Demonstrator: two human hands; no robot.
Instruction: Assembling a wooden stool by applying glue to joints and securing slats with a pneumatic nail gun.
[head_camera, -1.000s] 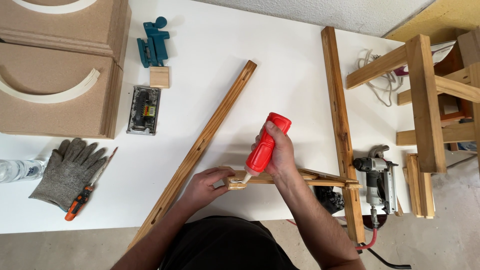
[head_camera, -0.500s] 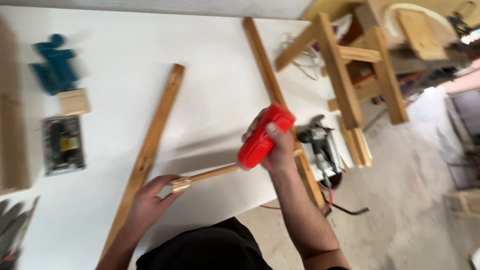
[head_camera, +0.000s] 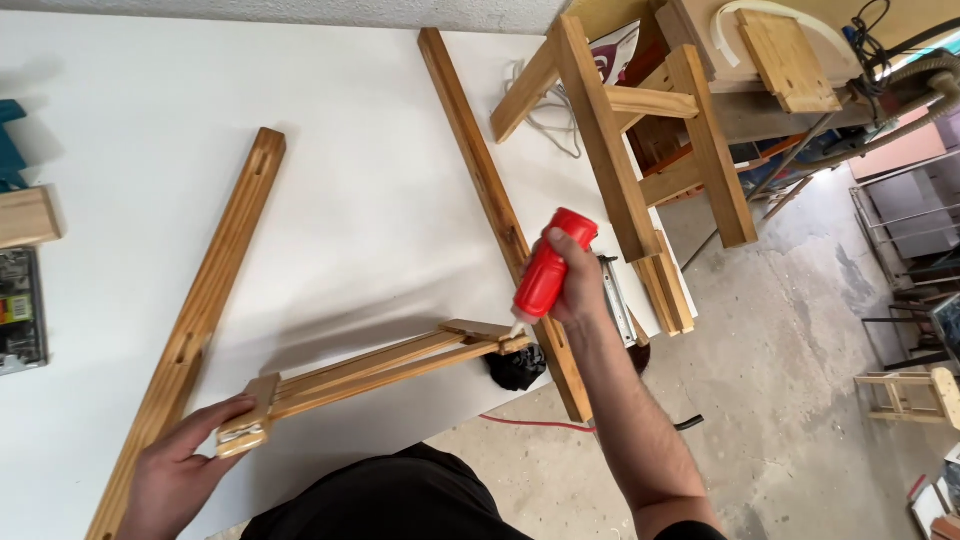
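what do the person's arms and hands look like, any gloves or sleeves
Both hands are bare, no gloves: left hand, right hand. No watch or rings show. The forearms are uncovered; a black short sleeve edges the right upper arm, matching the black shirt.

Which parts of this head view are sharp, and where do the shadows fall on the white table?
Head view: sharp throughout, no motion blur; the right hand with the red glue bottle and the left hand holding the wooden rail are crisp; soft daylight lays faint shadows above the rail across the white table.
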